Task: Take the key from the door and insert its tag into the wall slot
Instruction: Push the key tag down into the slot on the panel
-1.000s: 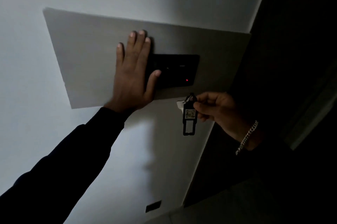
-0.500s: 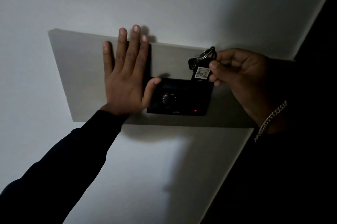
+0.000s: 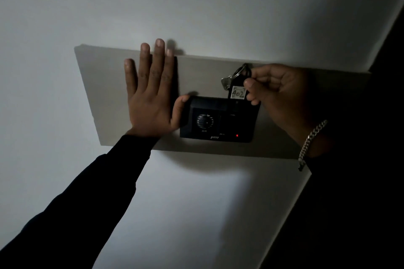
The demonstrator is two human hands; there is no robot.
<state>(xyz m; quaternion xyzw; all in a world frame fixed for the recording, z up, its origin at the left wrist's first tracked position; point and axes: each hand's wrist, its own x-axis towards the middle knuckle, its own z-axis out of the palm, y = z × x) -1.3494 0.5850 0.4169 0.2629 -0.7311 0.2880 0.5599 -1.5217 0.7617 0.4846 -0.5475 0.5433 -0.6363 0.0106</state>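
The black plastic key tag (image 3: 237, 93), with a white paper label reading "402", stands upright at the top edge of the black rectangular wall unit (image 3: 219, 120), its lower end meeting the unit's top right part; whether it has gone into a slot cannot be told in the dim light. A metal ring (image 3: 240, 71) sits at the tag's top, and a small silver key (image 3: 225, 83) hangs from it to the left of the tag. The right hand (image 3: 276, 93) is closed around the tag's right side, thumb and fingers pinching it just beside the label, with a silver chain bracelet (image 3: 311, 139) on the wrist. The left hand (image 3: 150, 93) lies flat and spread open on the pale grey rectangular panel (image 3: 105, 84) that carries the unit, holding nothing; its thumb touches the unit's upper left corner. The unit has a round ribbed dial (image 3: 205, 120) on its left half and a small red light (image 3: 237, 135) low on the right. A dark sleeve (image 3: 87, 192) covers the left arm. White wall (image 3: 196, 6) surrounds the panel.
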